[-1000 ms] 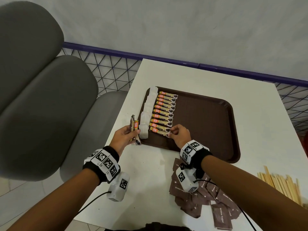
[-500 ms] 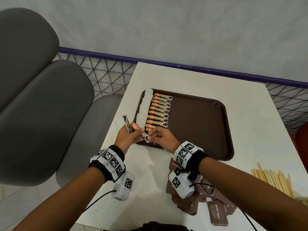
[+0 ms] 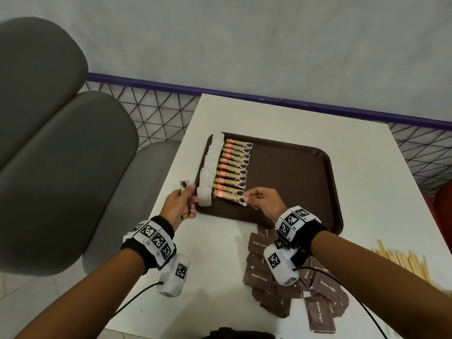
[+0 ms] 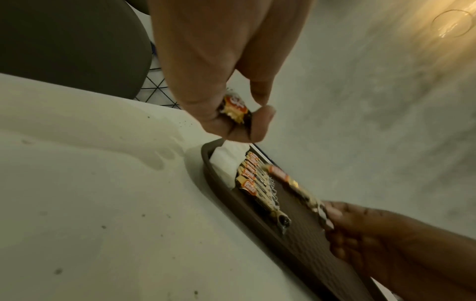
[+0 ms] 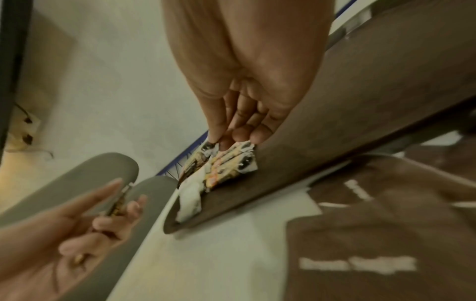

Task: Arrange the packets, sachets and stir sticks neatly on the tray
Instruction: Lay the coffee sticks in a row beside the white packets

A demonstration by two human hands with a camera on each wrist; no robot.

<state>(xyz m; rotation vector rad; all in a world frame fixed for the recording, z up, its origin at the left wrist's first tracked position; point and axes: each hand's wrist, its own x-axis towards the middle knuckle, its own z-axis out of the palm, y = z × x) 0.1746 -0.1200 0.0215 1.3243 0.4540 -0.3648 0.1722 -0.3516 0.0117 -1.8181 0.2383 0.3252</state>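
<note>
A brown tray (image 3: pixel 335 192) lies on the white table. Along its left side runs a column of white sachets (image 3: pixel 210 165), and beside that a neat row of orange-and-gold coffee sticks (image 3: pixel 236 165). My right hand (image 3: pixel 248 199) pinches one more coffee stick (image 3: pixel 228 195) by its end. It holds that stick just above the tray at the near end of the row, tilted in the left wrist view (image 4: pixel 296 189). My left hand (image 3: pixel 188 199) grips spare coffee sticks (image 3: pixel 184 187) upright beside the tray's near-left corner. The same bundle (image 4: pixel 233 108) shows between thumb and fingers.
Loose brown sugar packets (image 3: pixel 293 285) lie in a heap on the table under my right wrist. Wooden stir sticks (image 3: pixel 403 263) lie at the right edge. Grey chairs (image 3: pixel 61 167) stand left of the table, and a purple rail with wire mesh (image 3: pixel 166 106) stands behind it.
My right hand took a coffee stick from the left hand and carried it right, to the near end of the row. The left hand drew back left with the remaining sticks.
</note>
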